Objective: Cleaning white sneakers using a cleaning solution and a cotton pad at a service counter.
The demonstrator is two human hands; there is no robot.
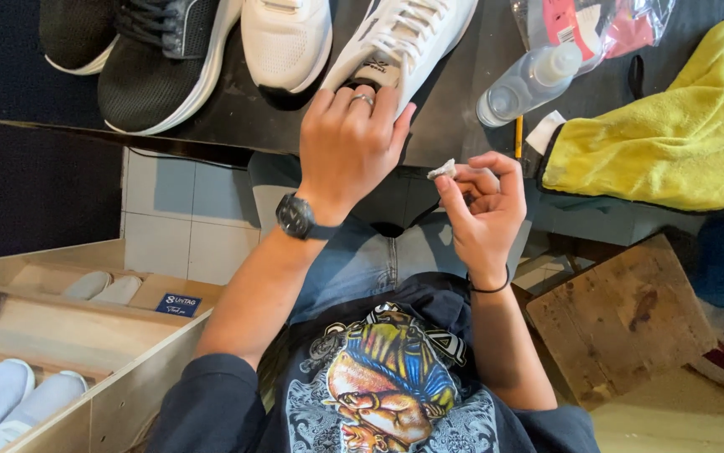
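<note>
Gripping white shoe (395, 38) heel, left hand (349, 147), right hand (483, 210) pinching small unclear white scrap (441, 170)

The white shoe (399, 38) under the left hand (349, 147) looked like smooth synthetic with woven laces; the black shoe (165, 59) to its left was matt knit mesh. The right hand (483, 210) pinched a crumpled white scrap (441, 170), cloth or paper, unclear. The yellow towel (672, 117) was fluffy. The bottle (529, 81) was clear plastic. The board (622, 319) was rough, stained wood.
</note>
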